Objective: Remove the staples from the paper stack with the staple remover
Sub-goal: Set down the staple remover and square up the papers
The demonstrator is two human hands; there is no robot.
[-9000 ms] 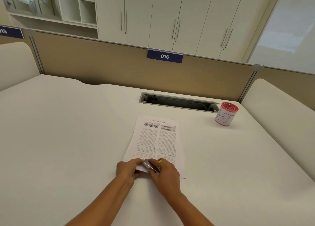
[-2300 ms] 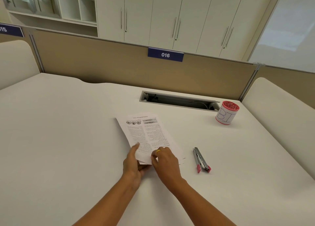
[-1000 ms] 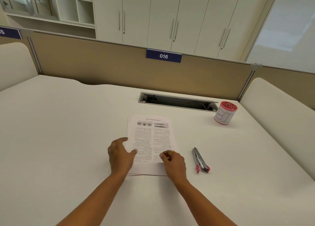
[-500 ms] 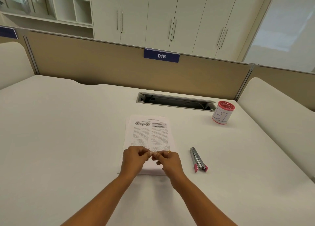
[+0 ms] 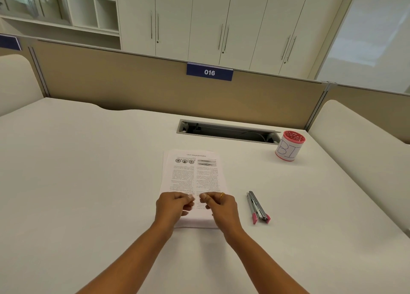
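At centre, paper stack (image 5: 191, 176): lies flat;
Left hand (image 5: 172, 207): over stack's near end, fingertips pinched; holding what, I cannot tell;
Right hand (image 5: 221, 207): alongside, likewise;
Staple remover (image 5: 256, 207): untouched, right of stack; pick it up, pin sheets flat, lever gently

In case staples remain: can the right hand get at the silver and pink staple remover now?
Probably yes: the silver and pink staple remover lies just right of the right hand, only bare white desk between them.

The near end of the paper stack (image 5: 192, 174) lies hidden under the left hand (image 5: 172, 207) and right hand (image 5: 222, 207).
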